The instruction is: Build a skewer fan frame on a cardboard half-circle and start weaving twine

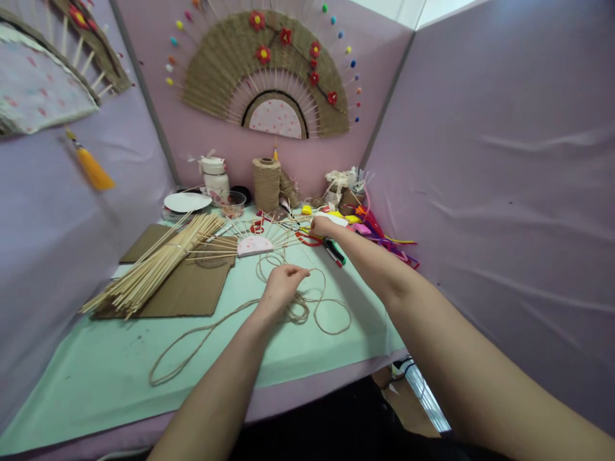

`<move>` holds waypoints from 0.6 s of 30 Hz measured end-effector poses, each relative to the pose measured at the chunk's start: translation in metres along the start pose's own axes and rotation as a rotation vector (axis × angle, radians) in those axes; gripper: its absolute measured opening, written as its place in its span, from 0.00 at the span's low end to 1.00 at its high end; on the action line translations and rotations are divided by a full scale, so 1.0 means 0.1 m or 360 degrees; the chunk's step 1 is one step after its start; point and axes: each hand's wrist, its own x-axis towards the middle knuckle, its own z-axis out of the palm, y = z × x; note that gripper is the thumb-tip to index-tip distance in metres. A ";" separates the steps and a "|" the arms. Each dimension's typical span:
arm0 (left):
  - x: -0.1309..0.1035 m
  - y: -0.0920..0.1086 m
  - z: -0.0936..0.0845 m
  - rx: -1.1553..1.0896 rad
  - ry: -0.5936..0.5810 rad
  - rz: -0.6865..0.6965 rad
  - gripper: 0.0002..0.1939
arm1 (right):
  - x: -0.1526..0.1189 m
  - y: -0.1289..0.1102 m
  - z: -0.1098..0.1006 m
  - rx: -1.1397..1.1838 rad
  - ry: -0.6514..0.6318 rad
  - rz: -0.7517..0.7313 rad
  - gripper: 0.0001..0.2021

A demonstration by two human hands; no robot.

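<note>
My left hand [284, 282] pinches the end of a length of jute twine [331, 333], which lies in loose loops on the table around it. Farther back, my right hand [323, 225] reaches over the red-handled scissors [308, 239]; its fingers are curled and partly hidden, so what they touch does not show clearly. Left of it lies a small half-round piece with pink spots on white [254, 246], thin sticks fanning out from its curved edge. A green and black cutter-like tool [335, 251] rests just below my right wrist.
A bundle of thin wooden sticks [163, 262] lies on cardboard [202, 301] at left. Behind stand a white jar [215, 176], a clear bowl [234, 205] and a twine spool [266, 186]. Colourful pipe cleaners [384, 240] lie at right. A large decorated fan [216, 70] hangs on the back wall.
</note>
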 end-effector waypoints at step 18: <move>-0.01 -0.04 0.06 0.0028 -0.0095 -0.0003 0.15 | 0.21 -0.03 -0.21 -0.0009 0.0128 -0.0106 0.19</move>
